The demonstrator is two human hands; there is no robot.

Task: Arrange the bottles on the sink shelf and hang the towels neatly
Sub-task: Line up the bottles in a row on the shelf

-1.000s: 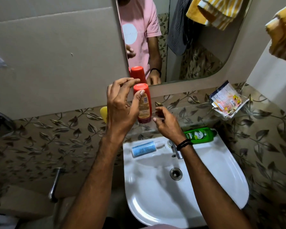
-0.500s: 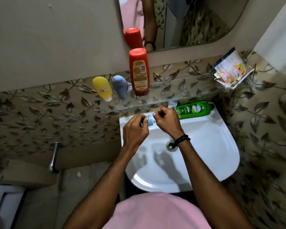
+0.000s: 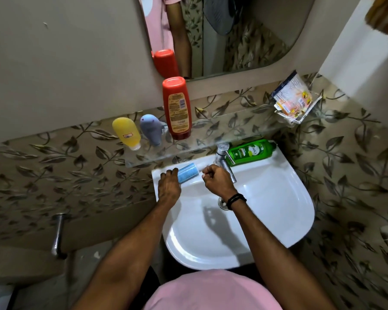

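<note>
On the glass shelf (image 3: 233,128) a yellow bottle (image 3: 126,133), a grey-blue bottle (image 3: 151,128) and a tall red bottle (image 3: 177,108) stand side by side at the left end. A light blue bottle (image 3: 188,174) lies on its side on the back rim of the white sink (image 3: 278,198). My left hand (image 3: 169,186) covers its left end with curled fingers. My right hand (image 3: 217,180) is a closed fist just right of that bottle, beside the tap (image 3: 222,153). A green bottle (image 3: 249,152) lies on the rim behind the tap. A yellow towel (image 3: 383,16) shows at the top right.
A crumpled packet (image 3: 292,99) fills the corner holder at the shelf's right end. The mirror (image 3: 244,41) hangs above and reflects the red bottle and a grey cloth. A metal pipe (image 3: 58,233) sticks out of the wall low on the left.
My left hand left the red bottle standing on the shelf and came down to the blue bottle on the sink rim. My right hand dropped beside it. The view tilted down.
</note>
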